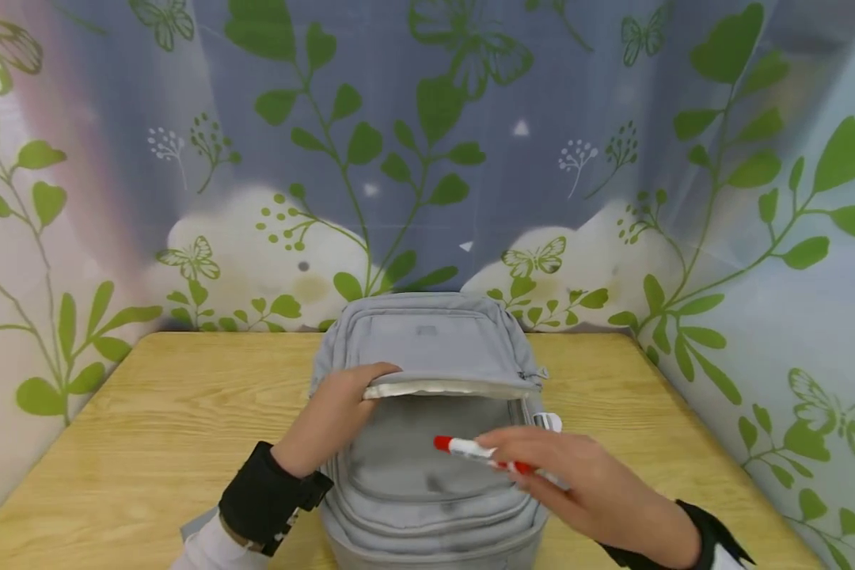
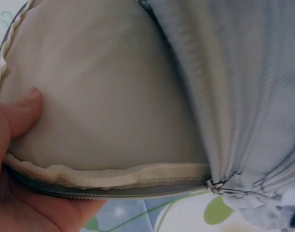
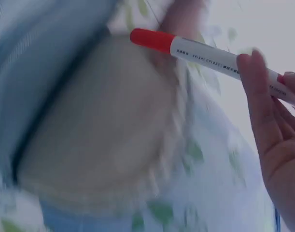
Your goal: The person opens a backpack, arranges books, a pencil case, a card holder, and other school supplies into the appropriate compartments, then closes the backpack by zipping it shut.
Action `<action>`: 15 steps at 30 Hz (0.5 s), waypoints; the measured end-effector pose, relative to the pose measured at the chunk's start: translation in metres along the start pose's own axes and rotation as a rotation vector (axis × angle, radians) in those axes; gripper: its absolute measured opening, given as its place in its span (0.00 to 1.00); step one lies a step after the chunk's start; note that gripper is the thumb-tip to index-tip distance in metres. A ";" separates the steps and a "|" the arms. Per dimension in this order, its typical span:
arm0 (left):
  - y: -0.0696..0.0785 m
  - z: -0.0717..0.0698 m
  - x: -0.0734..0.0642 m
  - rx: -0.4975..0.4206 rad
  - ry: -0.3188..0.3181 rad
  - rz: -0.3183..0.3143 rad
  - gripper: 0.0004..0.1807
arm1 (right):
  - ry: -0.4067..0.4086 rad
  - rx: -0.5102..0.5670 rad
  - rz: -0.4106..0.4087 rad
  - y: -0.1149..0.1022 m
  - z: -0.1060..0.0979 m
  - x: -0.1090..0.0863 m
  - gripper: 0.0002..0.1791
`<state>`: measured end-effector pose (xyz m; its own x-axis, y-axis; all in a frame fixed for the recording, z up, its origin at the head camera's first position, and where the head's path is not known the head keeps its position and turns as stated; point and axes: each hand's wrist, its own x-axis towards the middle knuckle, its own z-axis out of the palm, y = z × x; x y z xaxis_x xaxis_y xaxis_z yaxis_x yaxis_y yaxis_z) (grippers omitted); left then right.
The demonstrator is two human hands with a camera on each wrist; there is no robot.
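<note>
A grey backpack (image 1: pixel 427 475) lies on the table with its front pocket unzipped. My left hand (image 1: pixel 335 416) grips the pocket's flap (image 1: pixel 442 386) near its left corner. In the left wrist view, the thumb of that hand (image 2: pixel 17 121) presses the beige lining (image 2: pixel 108 96) while the fingers are behind the zippered edge. My right hand (image 1: pixel 577 471) pinches a white marker with a red cap (image 1: pixel 470 449) above the open pocket. The cap points left, and in the right wrist view small dark print shows on the marker's barrel (image 3: pixel 205 54).
The backpack stands on a wood-grain table (image 1: pixel 242 380). Behind it hangs a curtain with leaves and butterflies (image 1: pixel 399 174). A small white item (image 1: pixel 550 421) is at the bag's right side. Part of a grey object (image 1: pixel 195 522) lies by my left sleeve.
</note>
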<state>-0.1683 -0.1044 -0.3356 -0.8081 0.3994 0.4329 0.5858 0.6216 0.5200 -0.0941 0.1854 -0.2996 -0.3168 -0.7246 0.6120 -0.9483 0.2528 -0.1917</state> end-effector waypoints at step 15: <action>0.013 -0.008 0.005 0.009 0.052 0.060 0.17 | -0.356 -1.032 -0.068 0.050 0.093 0.068 0.06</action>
<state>-0.1644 -0.0999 -0.3208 -0.7675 0.4005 0.5006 0.6320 0.6038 0.4859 -0.1644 0.0886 -0.3390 -0.4088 -0.8591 0.3080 -0.5468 0.5007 0.6710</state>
